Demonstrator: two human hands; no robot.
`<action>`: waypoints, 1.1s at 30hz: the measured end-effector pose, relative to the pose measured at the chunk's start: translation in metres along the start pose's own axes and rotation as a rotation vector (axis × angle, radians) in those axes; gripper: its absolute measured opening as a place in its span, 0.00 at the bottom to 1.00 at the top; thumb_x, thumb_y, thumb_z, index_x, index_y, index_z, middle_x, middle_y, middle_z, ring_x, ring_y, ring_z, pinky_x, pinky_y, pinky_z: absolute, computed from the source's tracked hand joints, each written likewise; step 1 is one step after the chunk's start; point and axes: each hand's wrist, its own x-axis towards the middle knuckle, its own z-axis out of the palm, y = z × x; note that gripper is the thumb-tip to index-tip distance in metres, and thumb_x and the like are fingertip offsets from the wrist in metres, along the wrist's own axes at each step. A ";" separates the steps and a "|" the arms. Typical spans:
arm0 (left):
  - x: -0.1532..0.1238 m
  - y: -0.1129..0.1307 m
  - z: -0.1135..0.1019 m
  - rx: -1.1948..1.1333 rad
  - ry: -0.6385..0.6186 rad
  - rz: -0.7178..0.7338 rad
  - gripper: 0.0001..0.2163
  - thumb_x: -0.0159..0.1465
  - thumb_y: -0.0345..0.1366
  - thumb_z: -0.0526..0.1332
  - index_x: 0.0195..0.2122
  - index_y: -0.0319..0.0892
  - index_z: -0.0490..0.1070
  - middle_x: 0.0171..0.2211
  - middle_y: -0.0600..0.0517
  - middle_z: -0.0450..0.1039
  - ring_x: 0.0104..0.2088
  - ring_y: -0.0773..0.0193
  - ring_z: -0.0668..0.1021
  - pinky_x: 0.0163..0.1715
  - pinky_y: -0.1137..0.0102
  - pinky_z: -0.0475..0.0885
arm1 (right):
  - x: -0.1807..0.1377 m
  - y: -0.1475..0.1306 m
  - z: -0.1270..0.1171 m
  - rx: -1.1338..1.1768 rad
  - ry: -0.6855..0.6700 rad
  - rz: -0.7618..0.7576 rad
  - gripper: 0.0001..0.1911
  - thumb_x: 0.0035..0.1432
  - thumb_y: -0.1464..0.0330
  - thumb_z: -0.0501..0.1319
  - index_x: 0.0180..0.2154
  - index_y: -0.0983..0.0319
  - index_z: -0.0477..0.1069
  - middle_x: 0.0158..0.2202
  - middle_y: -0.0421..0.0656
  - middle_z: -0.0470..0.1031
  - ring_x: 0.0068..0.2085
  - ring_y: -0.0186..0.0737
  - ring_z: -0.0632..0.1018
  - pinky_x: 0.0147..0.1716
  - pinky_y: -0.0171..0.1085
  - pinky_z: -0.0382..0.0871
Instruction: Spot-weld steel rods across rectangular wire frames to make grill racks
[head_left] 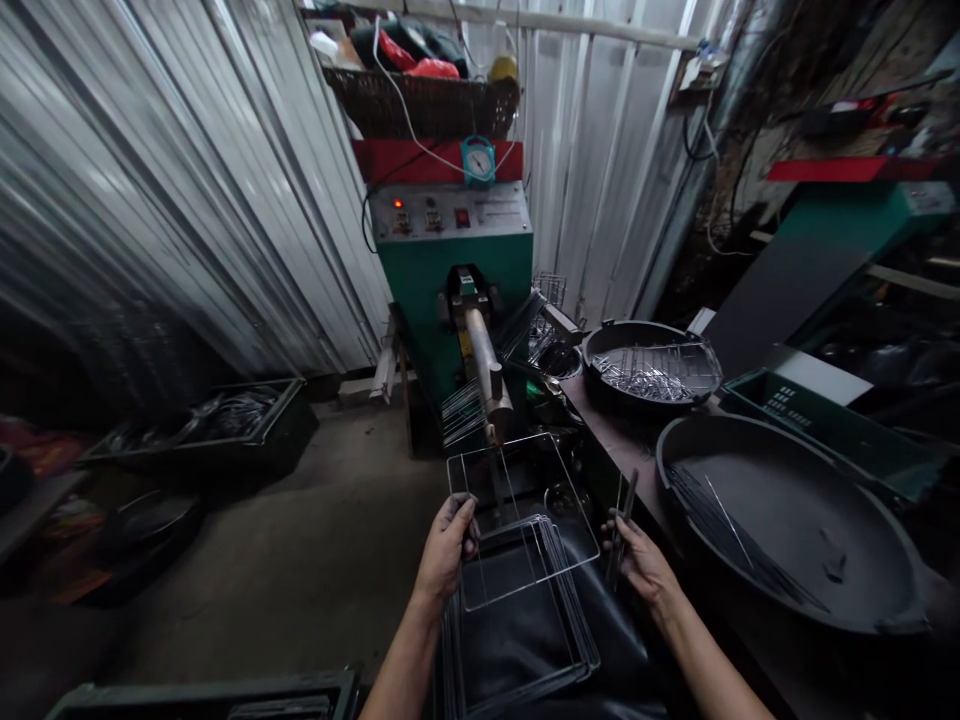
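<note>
My left hand point(456, 530) is closed on the left side of a thin rectangular wire frame point(577, 564), which has a wire crossing its middle. The frame is held up in front of a green machine's metal arm point(484, 355); I cannot tell whether they touch. In my right hand point(637, 560), right of the frame, is a narrow dark metal tool point(631, 497) with what looks like a thin wire beside it. The tool's exact kind is unclear. Below the held frame, a stack of wire frames point(574, 630) lies on black sheeting over my lap.
The green machine point(416, 270) carries a dial gauge point(478, 160) and a lit red lamp. At right, a large round pan point(795, 480) holds dark rods; a smaller pan point(600, 385) holds short wire pieces. A green crate point(281, 430) stands on the floor at left.
</note>
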 end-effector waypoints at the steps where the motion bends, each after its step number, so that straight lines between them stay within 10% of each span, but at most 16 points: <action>1: 0.001 0.000 -0.001 0.006 -0.001 0.005 0.15 0.51 0.47 0.59 0.32 0.42 0.61 0.13 0.62 0.60 0.09 0.77 0.58 0.09 0.81 0.50 | -0.001 -0.003 0.002 -0.024 0.006 -0.041 0.16 0.37 0.67 0.67 0.33 0.64 0.70 0.25 0.39 0.70 0.25 0.32 0.72 0.18 0.28 0.64; 7: 0.000 0.002 -0.014 0.051 0.026 0.018 0.13 0.52 0.45 0.59 0.33 0.42 0.62 0.14 0.61 0.62 0.11 0.77 0.59 0.10 0.81 0.52 | 0.002 0.016 0.002 -0.551 0.126 -0.496 0.17 0.44 0.61 0.62 0.36 0.63 0.68 0.30 0.40 0.72 0.30 0.35 0.72 0.28 0.32 0.66; 12: -0.010 0.009 -0.033 0.024 0.102 0.017 0.11 0.52 0.42 0.60 0.33 0.43 0.63 0.13 0.62 0.60 0.10 0.77 0.59 0.10 0.81 0.52 | 0.003 0.034 -0.003 -1.028 -0.179 -0.656 0.10 0.50 0.65 0.55 0.34 0.63 0.68 0.31 0.44 0.72 0.34 0.40 0.73 0.36 0.39 0.67; 16: -0.018 0.017 -0.043 0.049 0.110 0.033 0.11 0.52 0.41 0.60 0.33 0.42 0.64 0.13 0.61 0.60 0.11 0.77 0.59 0.11 0.81 0.53 | -0.014 -0.004 0.026 -1.076 -0.376 -0.838 0.11 0.55 0.68 0.52 0.39 0.63 0.67 0.37 0.47 0.70 0.40 0.40 0.72 0.40 0.39 0.66; 23: -0.023 0.020 -0.037 0.057 0.047 0.037 0.09 0.54 0.40 0.59 0.33 0.42 0.63 0.13 0.61 0.61 0.11 0.78 0.58 0.10 0.82 0.52 | -0.069 -0.044 0.085 -1.366 -1.019 -0.736 0.33 0.45 0.66 0.63 0.53 0.61 0.55 0.49 0.49 0.61 0.47 0.42 0.68 0.44 0.37 0.64; 33: -0.027 0.020 -0.040 0.015 0.061 0.000 0.11 0.52 0.42 0.60 0.32 0.42 0.63 0.12 0.62 0.59 0.10 0.78 0.58 0.09 0.82 0.51 | -0.079 -0.032 0.097 -1.640 -1.077 -0.615 0.29 0.50 0.72 0.59 0.54 0.61 0.55 0.51 0.50 0.60 0.47 0.43 0.69 0.44 0.38 0.64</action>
